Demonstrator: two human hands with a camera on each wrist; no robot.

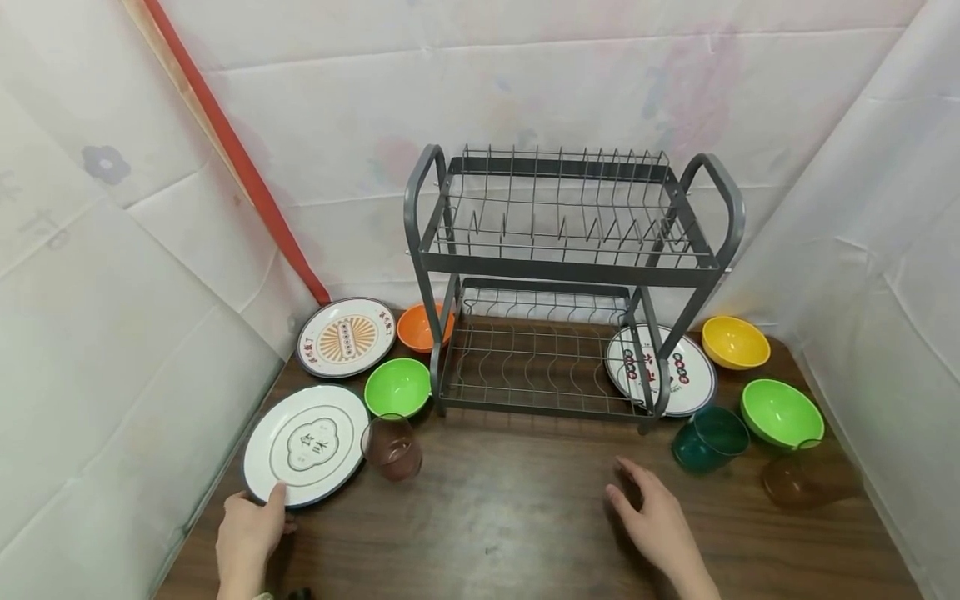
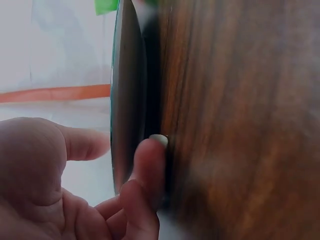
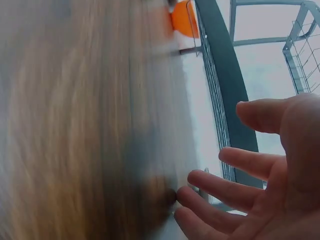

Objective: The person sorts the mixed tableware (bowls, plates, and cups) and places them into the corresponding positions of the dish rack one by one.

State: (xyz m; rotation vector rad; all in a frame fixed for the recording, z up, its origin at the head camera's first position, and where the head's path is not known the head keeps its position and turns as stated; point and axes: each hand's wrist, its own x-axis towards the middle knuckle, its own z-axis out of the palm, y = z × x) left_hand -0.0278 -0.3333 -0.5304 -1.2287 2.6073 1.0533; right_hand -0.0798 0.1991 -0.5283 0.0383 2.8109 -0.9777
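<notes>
At the left front, my left hand (image 1: pixel 249 537) pinches the near rim of a white plate (image 1: pixel 341 429) with a dark blue edge and a printed emblem. Its thumb lies over the rim. In the left wrist view the fingers (image 2: pixel 147 167) curl under the plate's raised underside, close over the tabletop. My right hand (image 1: pixel 658 523) holds nothing and hovers low over the wood at the right, fingers spread in the right wrist view. Nearest to it is a teal glass (image 1: pixel 708 442). Beside the plate stand a pinkish-brown glass (image 1: pixel 393 454) and a green bowl (image 1: pixel 398 389).
A grey two-tier dish rack (image 1: pixel 555 268) stands at the back of the brown table (image 1: pixel 480 517). Left of it are a patterned plate (image 1: pixel 347 337) and an orange bowl (image 1: pixel 422 327). On the right are another plate (image 1: pixel 697 379), yellow bowl (image 1: pixel 735 342), green bowl (image 1: pixel 782 414) and brown glass (image 1: pixel 806 479).
</notes>
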